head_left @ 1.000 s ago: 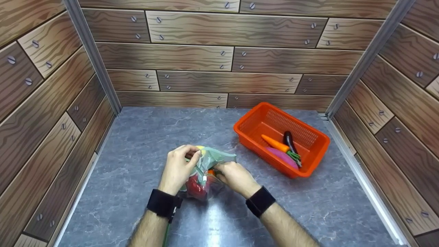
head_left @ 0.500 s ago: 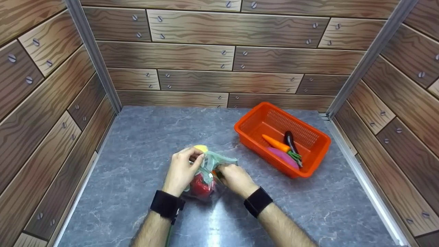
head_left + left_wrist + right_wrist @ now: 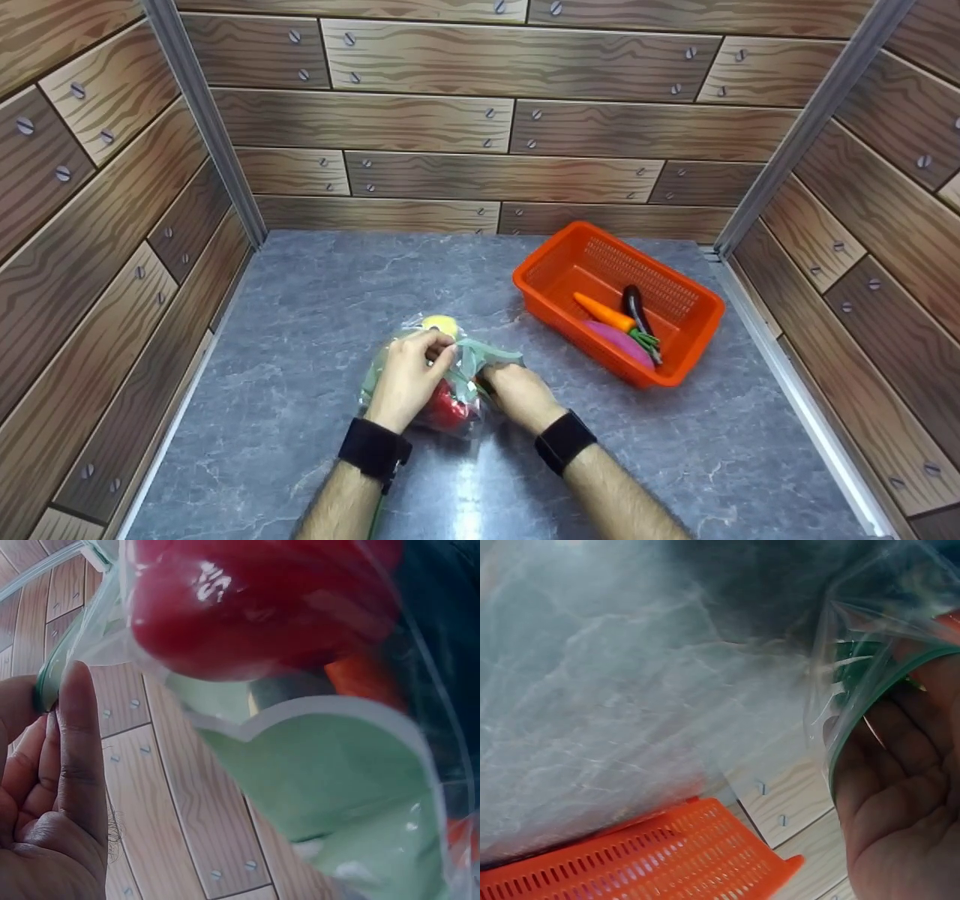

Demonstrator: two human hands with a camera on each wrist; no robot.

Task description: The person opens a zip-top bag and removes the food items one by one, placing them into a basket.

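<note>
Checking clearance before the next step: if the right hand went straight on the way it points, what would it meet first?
Most likely the plastic bag: its green edge lies just ahead of the right hand, whose fingers reach in at the mouth. Depth is unclear; something inside could come first.

Crumpled green-printed clear bag [image 3: 322,772] around a red object [image 3: 262,607], probably a pepper

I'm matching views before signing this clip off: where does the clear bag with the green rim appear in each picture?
Head: clear bag below centre, slightly left, at the left hand and right hand.
Left wrist: bag fills most of the centre and right.
Right wrist: bag at upper right, rim crossing the right hand.
Shared landmark: the wood-plank wall.
</note>
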